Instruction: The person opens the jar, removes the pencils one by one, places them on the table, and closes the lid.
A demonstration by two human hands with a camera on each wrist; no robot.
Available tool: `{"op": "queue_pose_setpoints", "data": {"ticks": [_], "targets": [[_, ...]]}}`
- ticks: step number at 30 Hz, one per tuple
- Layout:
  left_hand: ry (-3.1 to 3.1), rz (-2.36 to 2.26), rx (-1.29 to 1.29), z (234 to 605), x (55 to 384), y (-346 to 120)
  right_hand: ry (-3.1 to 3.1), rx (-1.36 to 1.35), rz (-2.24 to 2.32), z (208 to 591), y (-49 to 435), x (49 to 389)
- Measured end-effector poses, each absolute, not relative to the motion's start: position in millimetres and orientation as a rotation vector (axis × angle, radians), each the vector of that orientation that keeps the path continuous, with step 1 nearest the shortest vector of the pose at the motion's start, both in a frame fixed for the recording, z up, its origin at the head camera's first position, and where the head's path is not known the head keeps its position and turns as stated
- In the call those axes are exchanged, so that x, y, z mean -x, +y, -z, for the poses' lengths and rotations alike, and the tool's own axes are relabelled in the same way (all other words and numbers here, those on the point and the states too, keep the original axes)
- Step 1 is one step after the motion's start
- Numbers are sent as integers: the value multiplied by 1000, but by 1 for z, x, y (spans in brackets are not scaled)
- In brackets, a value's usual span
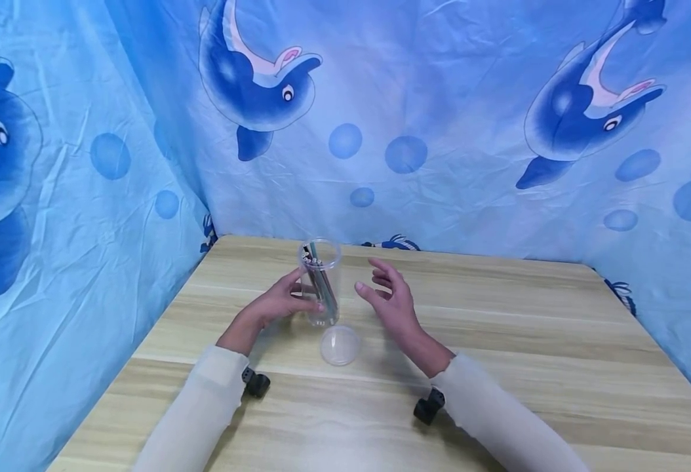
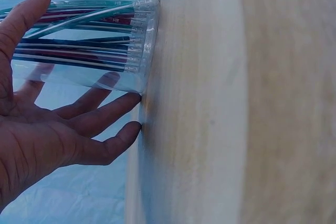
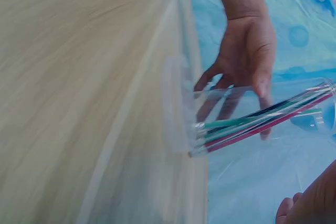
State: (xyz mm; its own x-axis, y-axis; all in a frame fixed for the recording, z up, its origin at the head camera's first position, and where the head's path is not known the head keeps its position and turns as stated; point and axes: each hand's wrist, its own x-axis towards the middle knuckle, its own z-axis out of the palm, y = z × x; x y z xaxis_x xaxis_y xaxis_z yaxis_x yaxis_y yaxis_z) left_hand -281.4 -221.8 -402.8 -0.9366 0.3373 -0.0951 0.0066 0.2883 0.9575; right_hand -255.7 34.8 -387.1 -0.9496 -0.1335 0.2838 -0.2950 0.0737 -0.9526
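Observation:
A tall transparent plastic jar [image 1: 335, 270] stands on the table, holding several pencils [image 1: 324, 286] that lean to one side. My left hand [image 1: 271, 304] holds the jar low down, thumb on the near side and fingers round the far side. In the left wrist view "HB" can be read on some pencils [image 2: 79, 59], whose ends sit at the jar's base. Apart from the jar, my right hand [image 1: 393, 301] hovers at its right with fingers loosely bent and nothing in them. A round translucent lid [image 1: 340, 345] lies just in front of the jar.
The wood-grain table [image 1: 499, 328] stretches away to the right. Blue curtains [image 1: 452, 85] with dolphin prints enclose its back and sides. Dark blue patterned cloth [image 1: 401, 243] shows at the back edge. A small black device [image 1: 256, 382] is worn at each wrist.

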Motion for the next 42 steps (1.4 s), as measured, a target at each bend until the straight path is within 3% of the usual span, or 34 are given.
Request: {"op": "queue_pose_setpoints", "data": {"ticks": [23, 42], "targets": [[2278, -1707, -349, 401, 284, -220, -2015, -470, -2137, 352, -21, 269], [2252, -1693, -424, 402, 283, -220, -2256, -510, -1638, 353, -35, 262]]}}
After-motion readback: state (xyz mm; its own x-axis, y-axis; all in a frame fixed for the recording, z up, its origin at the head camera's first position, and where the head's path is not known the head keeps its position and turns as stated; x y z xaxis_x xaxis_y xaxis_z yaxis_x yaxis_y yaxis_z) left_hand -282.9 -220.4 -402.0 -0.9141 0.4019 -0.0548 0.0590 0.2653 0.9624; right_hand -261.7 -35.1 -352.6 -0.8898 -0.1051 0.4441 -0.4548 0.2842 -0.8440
